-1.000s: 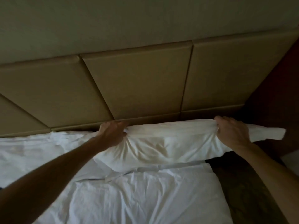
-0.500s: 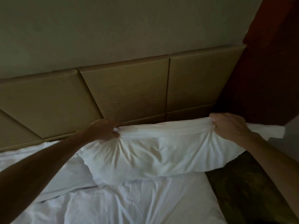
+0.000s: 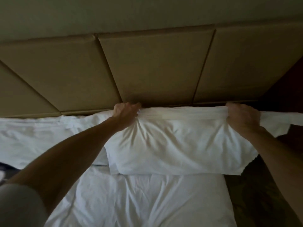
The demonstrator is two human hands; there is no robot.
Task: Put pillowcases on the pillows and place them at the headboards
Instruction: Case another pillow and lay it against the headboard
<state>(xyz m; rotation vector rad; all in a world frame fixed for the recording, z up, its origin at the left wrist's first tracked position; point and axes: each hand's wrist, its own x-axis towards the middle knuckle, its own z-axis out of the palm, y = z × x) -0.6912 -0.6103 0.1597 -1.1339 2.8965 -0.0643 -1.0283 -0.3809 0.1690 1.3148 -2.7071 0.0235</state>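
Two hands hold the cased pillow (image 3: 180,145) by its far edge. The left hand (image 3: 126,112) pinches bunched cloth at the left far corner, and the right hand (image 3: 242,117) grips the edge near the right end, fingers curled into the fabric. The pillow lies at the far right of the bed (image 3: 147,202), touching the headboard (image 3: 155,68). Its right end overhangs the dark floor (image 3: 255,194), so it may tip off once released. The loose pillowcase flap (image 3: 278,123) trails right and could be left untucked. Pulling on cloth alone may twist the case around the filling.
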